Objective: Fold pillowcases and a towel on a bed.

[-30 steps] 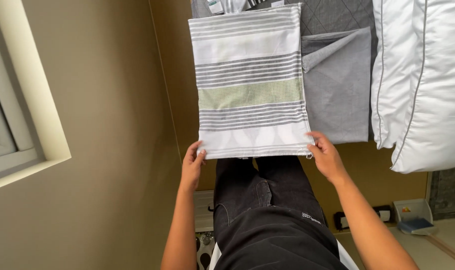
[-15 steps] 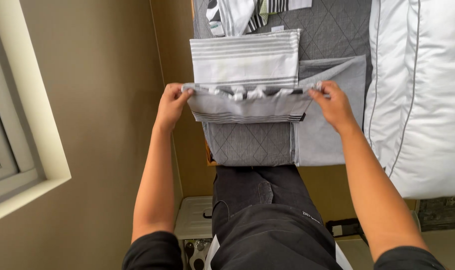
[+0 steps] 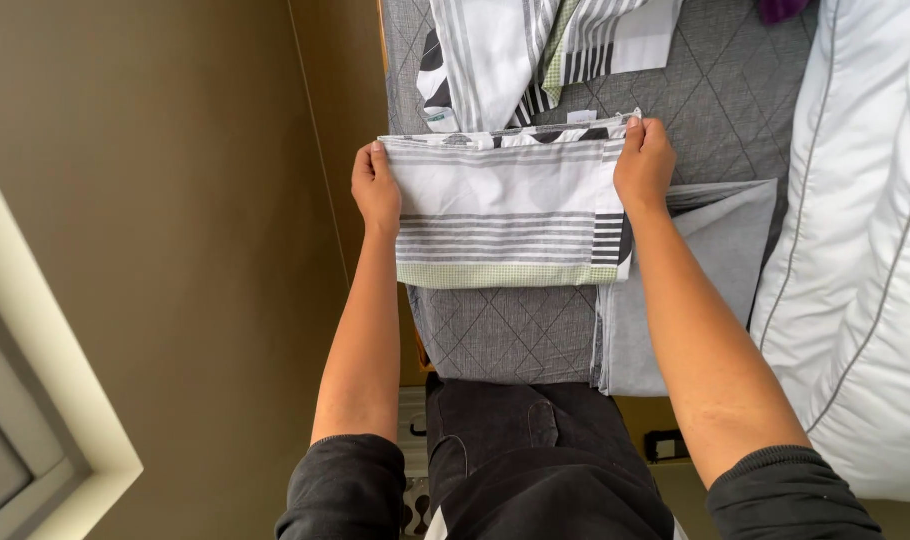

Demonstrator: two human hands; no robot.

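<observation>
A striped cloth (image 3: 505, 215), white with grey bands and a pale green edge, lies folded in half on a grey quilted mattress (image 3: 515, 330). My left hand (image 3: 375, 185) pinches its far left corner. My right hand (image 3: 643, 162) pinches its far right corner. Both arms reach forward over the bed's edge. The cloth's folded near edge faces me, and both hands hold the far edge flat against the mattress.
Another striped cloth (image 3: 535, 45) lies crumpled beyond the folded one. A flat grey pillowcase (image 3: 700, 280) sits to the right, partly under the cloth. A white duvet (image 3: 860, 250) fills the right side. A brown wall (image 3: 175, 250) and a window frame (image 3: 45, 440) stand on the left.
Both hands lifted the cloth's near edge and carried it away from me, folding the cloth in half. The grey mattress near me is now uncovered.
</observation>
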